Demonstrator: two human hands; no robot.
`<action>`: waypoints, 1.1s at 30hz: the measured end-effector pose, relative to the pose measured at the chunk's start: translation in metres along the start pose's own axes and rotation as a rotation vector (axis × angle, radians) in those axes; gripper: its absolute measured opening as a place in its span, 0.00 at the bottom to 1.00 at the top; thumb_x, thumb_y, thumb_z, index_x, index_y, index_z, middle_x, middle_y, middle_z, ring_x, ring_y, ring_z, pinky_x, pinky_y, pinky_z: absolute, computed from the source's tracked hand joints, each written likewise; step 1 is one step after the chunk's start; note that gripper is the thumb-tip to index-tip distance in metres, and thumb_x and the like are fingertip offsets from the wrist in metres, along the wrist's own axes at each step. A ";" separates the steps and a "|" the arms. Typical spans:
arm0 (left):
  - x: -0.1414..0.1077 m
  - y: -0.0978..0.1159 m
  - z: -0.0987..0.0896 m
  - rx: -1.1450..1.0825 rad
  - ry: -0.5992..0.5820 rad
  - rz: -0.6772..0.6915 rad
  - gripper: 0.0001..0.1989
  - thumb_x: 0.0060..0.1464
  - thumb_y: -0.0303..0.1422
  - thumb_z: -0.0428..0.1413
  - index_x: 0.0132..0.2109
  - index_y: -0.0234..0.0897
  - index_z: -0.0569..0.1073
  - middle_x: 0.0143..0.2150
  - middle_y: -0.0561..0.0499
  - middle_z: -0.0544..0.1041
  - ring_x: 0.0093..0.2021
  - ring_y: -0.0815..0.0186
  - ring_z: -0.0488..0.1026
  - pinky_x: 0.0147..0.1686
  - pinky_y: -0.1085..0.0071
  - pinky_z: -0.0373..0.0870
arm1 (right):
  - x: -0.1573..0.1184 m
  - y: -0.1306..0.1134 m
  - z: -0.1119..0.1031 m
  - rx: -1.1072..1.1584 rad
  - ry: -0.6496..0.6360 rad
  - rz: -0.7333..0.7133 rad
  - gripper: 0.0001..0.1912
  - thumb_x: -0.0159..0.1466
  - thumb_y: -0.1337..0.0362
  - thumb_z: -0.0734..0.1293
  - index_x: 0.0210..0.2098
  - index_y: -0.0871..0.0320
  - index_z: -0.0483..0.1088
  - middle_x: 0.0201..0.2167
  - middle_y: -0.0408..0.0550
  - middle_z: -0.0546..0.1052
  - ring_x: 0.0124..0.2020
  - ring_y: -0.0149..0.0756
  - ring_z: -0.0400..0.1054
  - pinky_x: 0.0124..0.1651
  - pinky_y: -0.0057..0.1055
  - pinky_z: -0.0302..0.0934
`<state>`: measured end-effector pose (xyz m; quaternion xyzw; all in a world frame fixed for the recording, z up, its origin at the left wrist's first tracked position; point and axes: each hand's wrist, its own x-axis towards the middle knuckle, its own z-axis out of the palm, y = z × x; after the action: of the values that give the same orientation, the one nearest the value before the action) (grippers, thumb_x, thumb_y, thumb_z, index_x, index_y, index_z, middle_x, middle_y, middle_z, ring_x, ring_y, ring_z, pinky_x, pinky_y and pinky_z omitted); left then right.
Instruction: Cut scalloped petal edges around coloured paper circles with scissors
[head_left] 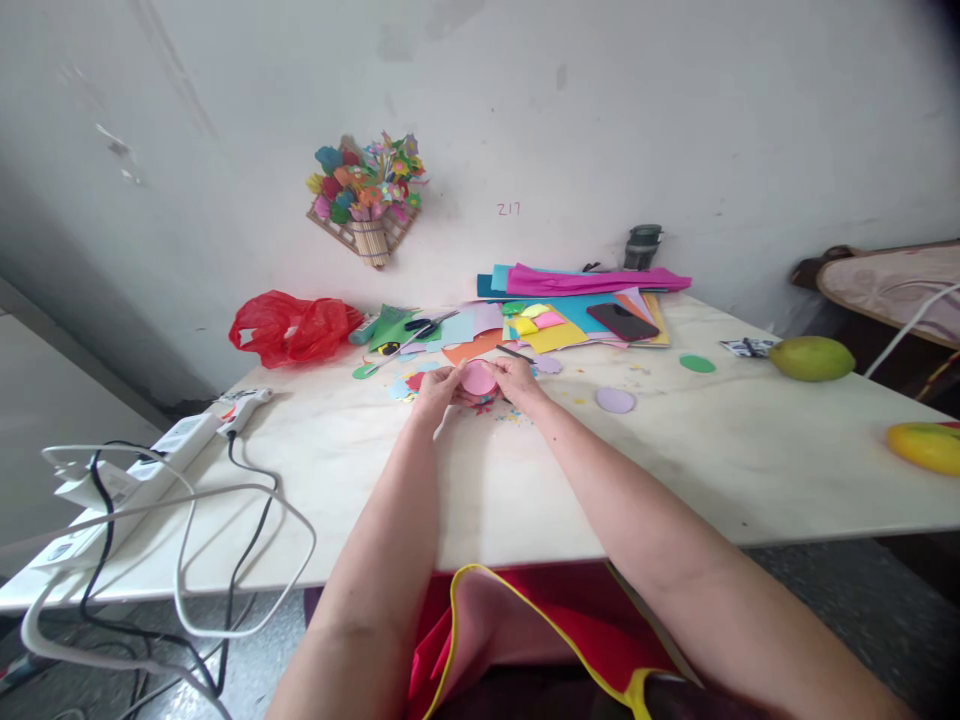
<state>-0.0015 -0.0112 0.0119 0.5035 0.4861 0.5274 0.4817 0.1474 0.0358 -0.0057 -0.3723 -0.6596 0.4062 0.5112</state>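
Between my two hands, just above the table, is a round pink paper disc (478, 377) with a darker red edge showing around it. My left hand (441, 388) pinches its left side, and my right hand (514, 382) grips its right side. A dark pen-like stick (514, 353) lies just behind my right hand. Around the hands are small coloured paper scraps (513, 414) and a scalloped lilac paper piece (548, 365). More cut paper pieces (401, 385) lie left of my left hand. Whether the disc is one layer or several, I cannot tell.
Scissors (429, 325) and a red plastic bag (292, 328) lie at the back left. Coloured paper sheets (574, 318) and a phone (622, 322) sit behind my hands. A mango (812, 358) rests at right. A power strip (127, 490) with cables occupies the left edge.
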 end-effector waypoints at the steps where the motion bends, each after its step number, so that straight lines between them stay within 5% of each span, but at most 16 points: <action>1: 0.000 0.000 -0.001 -0.026 -0.009 0.003 0.24 0.46 0.53 0.58 0.31 0.33 0.69 0.20 0.50 0.74 0.23 0.64 0.75 0.23 0.72 0.72 | -0.001 -0.001 0.000 0.018 -0.004 0.026 0.19 0.55 0.48 0.66 0.19 0.57 0.65 0.13 0.39 0.63 0.14 0.30 0.61 0.16 0.27 0.53; 9: -0.003 0.002 -0.003 -0.086 -0.040 0.030 0.22 0.34 0.44 0.68 0.28 0.33 0.69 0.20 0.50 0.74 0.19 0.69 0.72 0.22 0.75 0.69 | -0.006 -0.014 0.000 0.106 -0.031 0.119 0.20 0.56 0.47 0.65 0.19 0.56 0.63 0.12 0.40 0.65 0.12 0.30 0.60 0.15 0.27 0.53; 24: 0.001 -0.004 -0.004 0.072 0.083 0.052 0.21 0.35 0.44 0.67 0.23 0.34 0.67 0.16 0.52 0.71 0.16 0.71 0.67 0.18 0.75 0.64 | -0.002 0.002 0.001 0.008 -0.081 0.044 0.18 0.55 0.51 0.66 0.19 0.56 0.61 0.12 0.37 0.64 0.11 0.28 0.60 0.14 0.24 0.50; 33: 0.002 -0.006 -0.006 0.074 0.058 0.047 0.21 0.36 0.45 0.66 0.25 0.34 0.68 0.16 0.52 0.72 0.16 0.71 0.68 0.19 0.76 0.64 | -0.001 0.000 0.001 -0.027 -0.093 0.075 0.16 0.58 0.54 0.63 0.20 0.57 0.63 0.12 0.39 0.65 0.12 0.30 0.61 0.15 0.25 0.50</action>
<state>-0.0075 -0.0087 0.0061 0.5167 0.5071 0.5348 0.4358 0.1470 0.0342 -0.0061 -0.3842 -0.6737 0.4331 0.4592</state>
